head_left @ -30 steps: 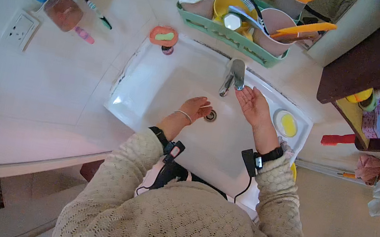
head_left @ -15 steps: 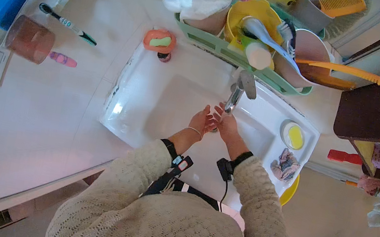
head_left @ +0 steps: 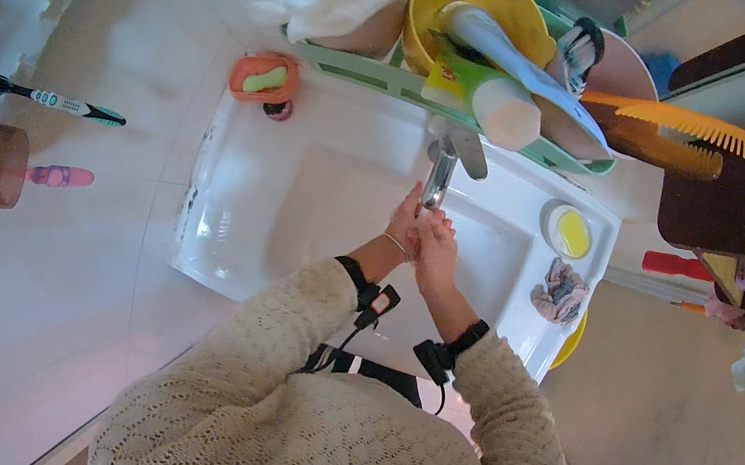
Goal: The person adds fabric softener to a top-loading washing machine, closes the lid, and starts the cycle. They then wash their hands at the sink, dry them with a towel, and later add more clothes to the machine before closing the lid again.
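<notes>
My hands meet just below the spout of the chrome faucet, over the white sink. My right hand lies against my left hand, its fingers curled over it. My left hand has its thumb side up near the spout; most of its fingers are hidden by the right hand. No object shows between the palms, and whether water runs is too small to tell. A thin pale bracelet circles my left wrist. Both wrists carry black straps with small cabled devices.
An orange soap dish with green soap sits at the sink's back left corner. On the right ledge are a yellow soap in a round dish and a crumpled cloth. Behind the faucet stands a green basket with cups, tubes and combs.
My hands have come together; before, they were apart with fingers spread under the spout. The view has shifted, so the basket and sink appear larger and further left.
</notes>
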{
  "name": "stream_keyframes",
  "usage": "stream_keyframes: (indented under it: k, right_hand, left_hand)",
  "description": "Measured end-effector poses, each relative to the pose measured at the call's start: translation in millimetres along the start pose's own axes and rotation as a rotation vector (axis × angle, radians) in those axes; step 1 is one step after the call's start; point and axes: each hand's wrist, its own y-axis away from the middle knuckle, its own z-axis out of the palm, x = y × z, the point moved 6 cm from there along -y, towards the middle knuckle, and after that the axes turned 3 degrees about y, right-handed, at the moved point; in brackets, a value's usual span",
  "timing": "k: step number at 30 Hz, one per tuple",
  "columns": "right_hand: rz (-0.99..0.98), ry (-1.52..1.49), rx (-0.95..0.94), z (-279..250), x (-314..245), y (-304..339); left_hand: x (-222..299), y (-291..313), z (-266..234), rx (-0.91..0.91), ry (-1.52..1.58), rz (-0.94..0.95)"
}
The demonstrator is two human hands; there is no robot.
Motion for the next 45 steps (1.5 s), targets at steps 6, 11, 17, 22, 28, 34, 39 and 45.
stream_keyframes:
  k: [6,11,17,22,28,34,39,45]
  right_hand:
    - [0.216,0.65,-0.321,33,-3,-21]
    - [0.006,0.713,-0.119,38,31,-30]
    - [-0.196,0.685,-0.234,31,26,-8]
    - [0.547,-0.475,-0.363,45,42,-1]
    - [0.693,-0.872,-0.335,54,37,20]
    - [0.933,-0.419,-0.203,30,57,19]
    - [0.757,-0.444,-0.434,41,63,-6]
    - [-0.241,1.071,-0.707,46,44,-18]
  left_hand:
    - [-2,18,-12,0.102,-0.006,0.139]
    - [25,-13,-47,-0.277,0.038,0.125]
    - [33,-27,-59,0.012,0.082,0.314]
    - [31,-9,-62,0.28,0.135,0.624]
    - [18,-9,-48,0.222,-0.014,0.798]
    - [26,52,9,0.156,-1.776,0.63]
    - [7,104,52,-0.551,-2.425,1.041]
    - [-4,69,68,-0.524,-2.661,0.05]
